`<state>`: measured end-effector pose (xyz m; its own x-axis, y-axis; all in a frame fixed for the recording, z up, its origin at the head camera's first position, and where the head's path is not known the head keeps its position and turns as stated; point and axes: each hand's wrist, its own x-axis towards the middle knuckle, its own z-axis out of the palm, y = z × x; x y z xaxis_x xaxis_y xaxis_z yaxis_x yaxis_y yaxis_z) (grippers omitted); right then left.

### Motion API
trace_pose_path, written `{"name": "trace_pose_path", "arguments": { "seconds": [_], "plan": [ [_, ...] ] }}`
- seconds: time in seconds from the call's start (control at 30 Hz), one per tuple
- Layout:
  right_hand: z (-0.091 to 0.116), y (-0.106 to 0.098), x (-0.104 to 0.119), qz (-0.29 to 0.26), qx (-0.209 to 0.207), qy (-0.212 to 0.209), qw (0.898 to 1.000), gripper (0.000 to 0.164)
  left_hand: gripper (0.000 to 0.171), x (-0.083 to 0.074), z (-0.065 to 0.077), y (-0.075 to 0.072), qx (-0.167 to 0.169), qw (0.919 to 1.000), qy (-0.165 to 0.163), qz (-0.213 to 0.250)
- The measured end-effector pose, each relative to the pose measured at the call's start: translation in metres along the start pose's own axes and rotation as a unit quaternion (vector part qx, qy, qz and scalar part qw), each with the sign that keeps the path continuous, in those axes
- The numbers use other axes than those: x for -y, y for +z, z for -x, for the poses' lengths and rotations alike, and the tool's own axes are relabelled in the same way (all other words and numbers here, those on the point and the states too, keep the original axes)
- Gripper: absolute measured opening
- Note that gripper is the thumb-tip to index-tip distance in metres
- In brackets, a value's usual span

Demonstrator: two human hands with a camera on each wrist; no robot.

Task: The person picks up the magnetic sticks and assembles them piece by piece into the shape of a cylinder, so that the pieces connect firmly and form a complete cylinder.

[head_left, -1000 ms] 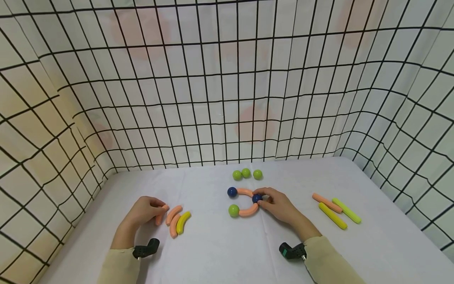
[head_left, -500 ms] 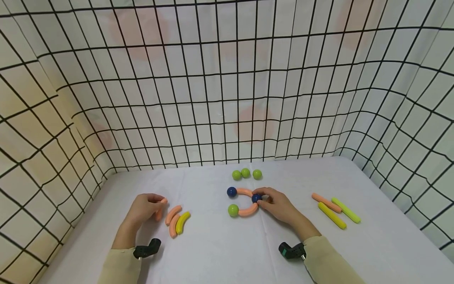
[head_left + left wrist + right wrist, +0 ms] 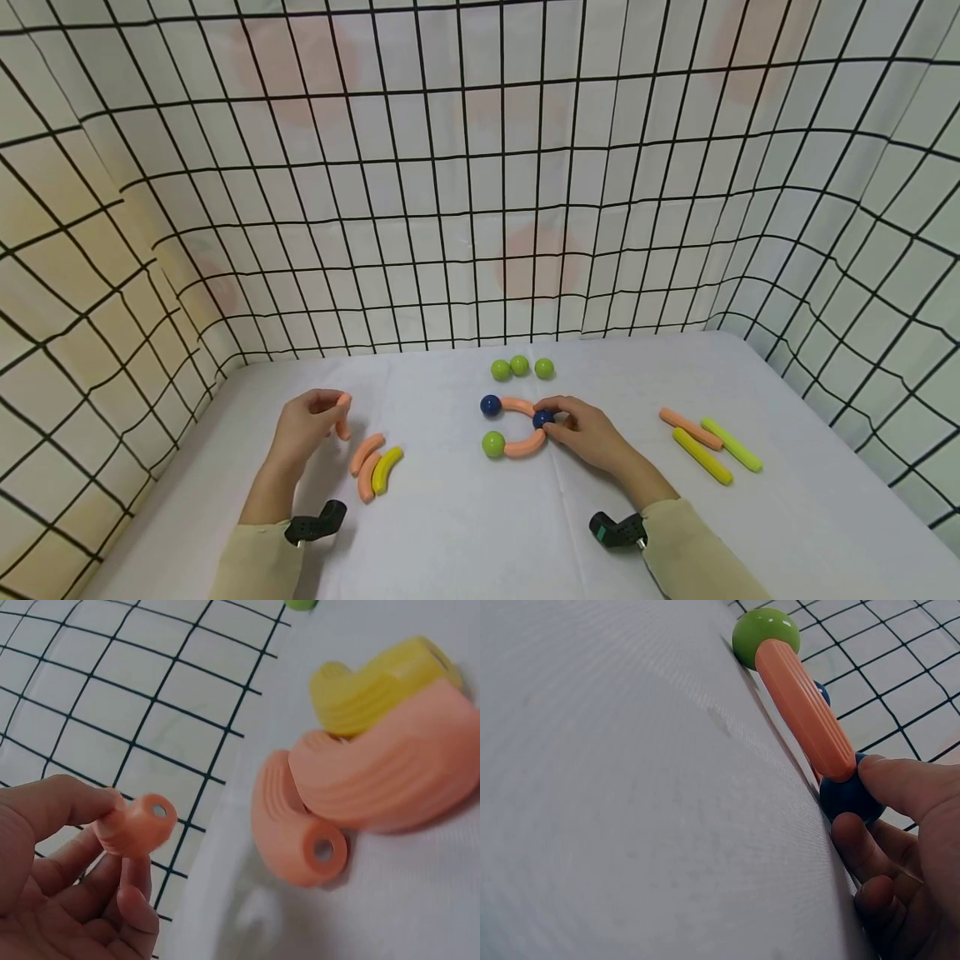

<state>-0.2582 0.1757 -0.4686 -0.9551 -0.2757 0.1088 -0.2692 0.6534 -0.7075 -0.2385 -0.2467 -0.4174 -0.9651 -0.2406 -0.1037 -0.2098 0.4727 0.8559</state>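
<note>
My left hand [image 3: 303,427] pinches a curved orange rod [image 3: 343,417] between thumb and fingers, held above the table. The left wrist view shows the round hole in the end of this curved rod [image 3: 142,825]. My right hand [image 3: 588,433] grips a dark blue ball [image 3: 542,419] at the joint of two curved orange rods. The upper rod [image 3: 517,406] ends at another dark blue ball [image 3: 491,406]; the lower rod [image 3: 525,448] ends at a green ball [image 3: 493,444]. In the right wrist view, thumb and fingers hold the blue ball [image 3: 847,796] low against the tabletop.
Two curved orange rods [image 3: 365,477] and a curved yellow rod [image 3: 387,469] lie right of my left hand. Three green balls [image 3: 520,365] stand at the back. Straight rods, orange [image 3: 692,428], yellow [image 3: 702,456] and yellow-green [image 3: 732,444], lie at the right. A black-lined grid wall [image 3: 480,208] surrounds the table.
My left hand has lifted the curved orange rod off the table and moved slightly forward and right. The right hand and the joined pieces have stayed in place.
</note>
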Motion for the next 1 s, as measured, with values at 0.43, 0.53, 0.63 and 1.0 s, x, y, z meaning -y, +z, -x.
{"name": "trace_pose_path", "arguments": {
  "seconds": [0.43,0.53,0.63,1.0],
  "plan": [
    [-0.002,0.002,-0.005,0.001,-0.002,-0.007,1.000,0.032,0.039,-0.013,0.007,0.012,0.044,0.9958,0.043,0.068],
    [-0.002,0.001,-0.005,0.003,-0.001,-0.009,1.000,0.032,0.033,-0.015,0.008,0.016,0.055,0.9933,0.050,0.089],
    [-0.002,0.001,-0.004,0.004,-0.001,-0.002,1.000,0.032,0.031,-0.016,0.009,0.021,0.062,0.9915,0.053,0.101],
    [-0.001,0.001,-0.002,0.001,-0.001,0.003,1.000,0.032,0.035,-0.023,0.011,0.037,0.066,0.9919,0.029,0.105]
  ]
}}
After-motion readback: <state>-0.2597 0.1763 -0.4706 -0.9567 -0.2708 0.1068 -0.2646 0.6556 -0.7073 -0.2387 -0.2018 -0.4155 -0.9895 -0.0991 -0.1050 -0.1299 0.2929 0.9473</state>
